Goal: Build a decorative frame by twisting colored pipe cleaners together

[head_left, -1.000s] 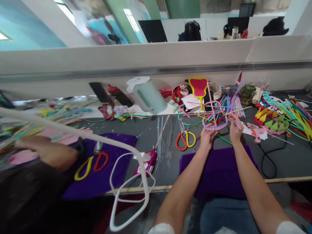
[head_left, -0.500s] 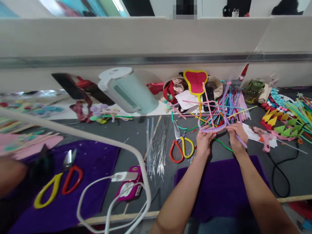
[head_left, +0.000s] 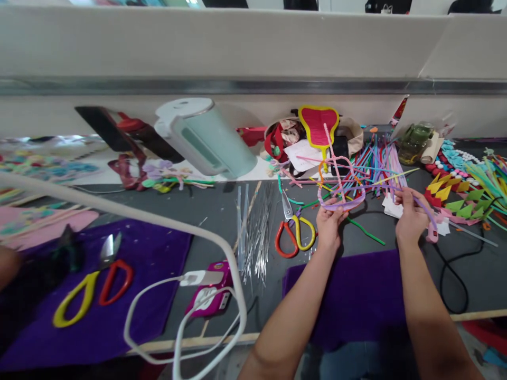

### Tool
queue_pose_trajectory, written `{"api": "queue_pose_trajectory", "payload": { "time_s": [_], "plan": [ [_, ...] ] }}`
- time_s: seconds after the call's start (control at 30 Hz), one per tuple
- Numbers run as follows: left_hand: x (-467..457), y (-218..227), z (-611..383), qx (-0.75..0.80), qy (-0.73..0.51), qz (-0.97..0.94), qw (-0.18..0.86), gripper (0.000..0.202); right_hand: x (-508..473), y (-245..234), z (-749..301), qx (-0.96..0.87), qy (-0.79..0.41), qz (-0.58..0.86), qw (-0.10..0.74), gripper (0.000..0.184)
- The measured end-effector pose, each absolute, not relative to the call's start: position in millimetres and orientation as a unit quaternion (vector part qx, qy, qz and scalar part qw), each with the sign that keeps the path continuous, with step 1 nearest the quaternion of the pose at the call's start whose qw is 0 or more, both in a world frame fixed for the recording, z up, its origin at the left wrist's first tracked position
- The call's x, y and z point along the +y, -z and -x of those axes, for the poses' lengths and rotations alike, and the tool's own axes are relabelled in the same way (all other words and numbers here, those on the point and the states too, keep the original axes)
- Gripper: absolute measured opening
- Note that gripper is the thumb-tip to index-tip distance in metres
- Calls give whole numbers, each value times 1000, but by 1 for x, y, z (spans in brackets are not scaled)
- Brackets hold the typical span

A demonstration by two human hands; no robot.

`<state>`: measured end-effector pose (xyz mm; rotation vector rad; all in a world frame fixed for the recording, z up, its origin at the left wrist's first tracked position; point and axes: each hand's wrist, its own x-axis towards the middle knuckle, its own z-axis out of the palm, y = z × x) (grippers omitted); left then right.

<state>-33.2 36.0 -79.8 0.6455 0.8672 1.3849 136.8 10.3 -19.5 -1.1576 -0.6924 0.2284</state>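
Pinched in my left hand (head_left: pixel 330 221) is the near rim of a looped pipe-cleaner frame (head_left: pixel 322 196), purple, pink and orange, with a pink stem standing up from it. My right hand (head_left: pixel 411 214) grips a long purple pipe cleaner (head_left: pixel 382 186) that runs leftward to the frame; its free end sticks out past my fingers. Beneath the frame lies a green pipe cleaner (head_left: pixel 366 232). Just left of my left hand rest scissors (head_left: pixel 295 232) with one red and one yellow handle. A folded purple cloth (head_left: pixel 356 295) lies below my forearms.
Behind the frame is a pile of colored pipe cleaners (head_left: pixel 382 161). A pink glue gun (head_left: pixel 432 232) sits by my right hand. Thin metal wires (head_left: pixel 259 237), a magenta power bank (head_left: pixel 212 290) with a white cable, and a pale green kettle (head_left: pixel 209 140) stand leftward. Another person's hand (head_left: pixel 8 266) shows at far left.
My right hand has moved right, away from my left hand, drawing the purple pipe cleaner out sideways from upright. My left hand stays on the frame. The view has tilted slightly downward.
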Motion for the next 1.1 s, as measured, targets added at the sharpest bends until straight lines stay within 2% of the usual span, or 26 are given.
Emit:
{"api": "queue_pose_trajectory", "payload": {
  "time_s": [0.27, 0.37, 0.53, 0.67, 0.97, 1.1],
  "plan": [
    [29, 64, 32, 385, -626, -275, 620, 46, 9, 19, -152, -290, -87, 556, 774, 29],
    [25, 54, 29, 356, -630, -285, 629, 50, 12, 21, -147, -280, -132, 544, 780, 30],
    [21, 45, 27, 330, -612, -279, 663, 66, 17, 27, -146, -215, -283, 477, 804, 28],
    [19, 44, 27, 313, -596, -314, 669, 74, 17, 30, -149, -207, -353, 469, 783, 27],
    [15, 46, 26, 292, -531, -358, 710, 69, 14, 29, -144, -274, -382, 458, 754, 23],
    [15, 48, 24, 309, -485, -366, 732, 72, 11, 26, -131, -338, -407, 445, 722, 23]
  ]
}}
